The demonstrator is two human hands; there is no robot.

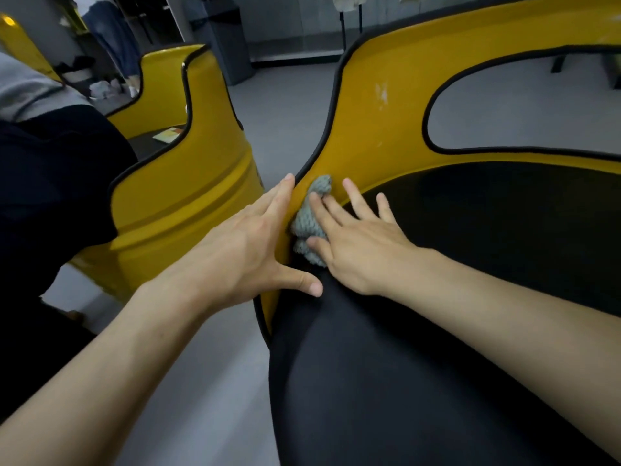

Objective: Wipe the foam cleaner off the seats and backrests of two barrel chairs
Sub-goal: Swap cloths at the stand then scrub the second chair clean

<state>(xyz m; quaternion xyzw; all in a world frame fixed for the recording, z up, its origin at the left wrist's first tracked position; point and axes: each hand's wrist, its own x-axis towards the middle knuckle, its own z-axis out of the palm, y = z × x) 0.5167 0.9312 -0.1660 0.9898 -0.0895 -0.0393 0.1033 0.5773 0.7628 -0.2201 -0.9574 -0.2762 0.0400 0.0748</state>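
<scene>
Seen from the head camera, a person's right hand (pixel 353 237) presses a grey knitted cloth (pixel 311 223) against the yellow inner wall of the nearer barrel chair (pixel 386 95), at the centre of the frame, where the wall meets the black seat cushion (pixel 470 247). The fingers are straight and spread wide; two lie on the cloth while the others rest on the wall and cushion just beside it. The left hand (pixel 248 250) lies along the chair's black-trimmed edge (pixel 327 119) just left of the cloth, its fingers straight and close together and its thumb splayed out onto the cushion. Pale streaks (pixel 381 92) mark the backrest in the upper centre; whether they are foam cannot be told. The second barrel chair (pixel 188 183), also yellow with black trim, stands at centre left, apart from the first across a strip of grey floor (pixel 285 105). A pale card (pixel 169 134) lies on its dark seat. A dark cabinet (pixel 225 35) stands at the top of the frame.
</scene>
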